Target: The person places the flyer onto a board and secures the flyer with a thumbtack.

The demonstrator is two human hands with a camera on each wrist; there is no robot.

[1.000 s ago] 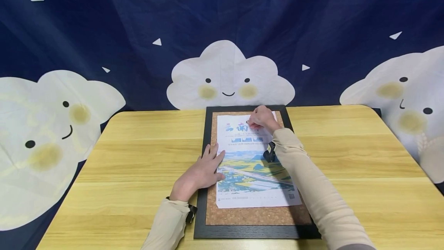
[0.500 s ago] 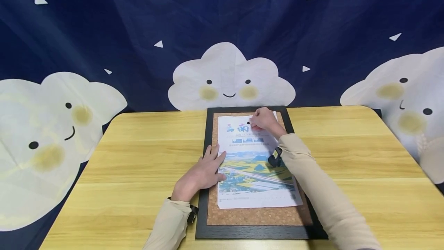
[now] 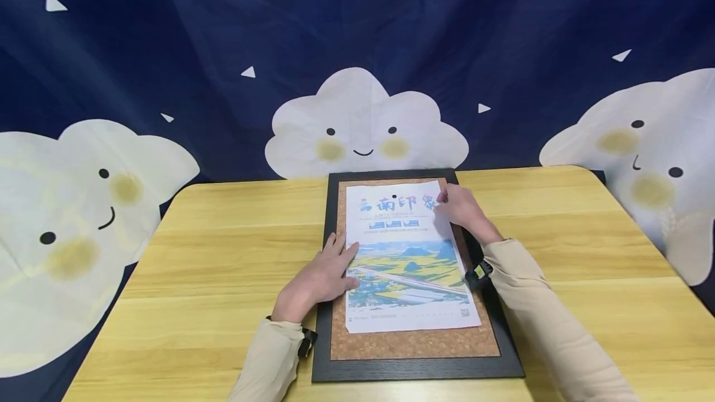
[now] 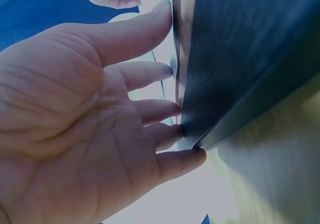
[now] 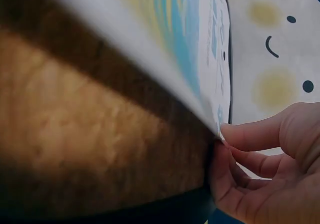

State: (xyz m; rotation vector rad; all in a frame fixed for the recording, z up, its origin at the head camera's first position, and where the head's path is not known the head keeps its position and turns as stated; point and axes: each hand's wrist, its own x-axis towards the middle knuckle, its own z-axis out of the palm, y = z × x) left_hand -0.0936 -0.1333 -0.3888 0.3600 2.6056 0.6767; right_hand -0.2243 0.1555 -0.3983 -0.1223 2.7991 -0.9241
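A printed poster (image 3: 408, 265) with a landscape and large blue characters lies on a cork board (image 3: 413, 347) in a black frame (image 3: 419, 370). Near the top middle of the sheet sits a small round black dot (image 3: 394, 196), like a pushpin head. My left hand (image 3: 318, 281) rests with fingers spread across the frame's left side, fingertips on the poster's left edge. At the upper right, my right hand (image 3: 466, 211) pinches the poster's right edge between thumb and fingers. In the right wrist view, that edge of the poster (image 5: 165, 49) stands raised off the cork (image 5: 95, 139).
The board lies on a light wooden table (image 3: 223, 265), its far side at the table's back edge. Behind hangs a dark blue cloth (image 3: 357, 17) printed with smiling white clouds (image 3: 365, 123). A black wrist camera (image 3: 479, 273) sits over the frame's right side.
My right hand has moved from the poster's top middle to its right edge and now pinches it, uncovering the black dot and the last characters. My left hand stays in place.
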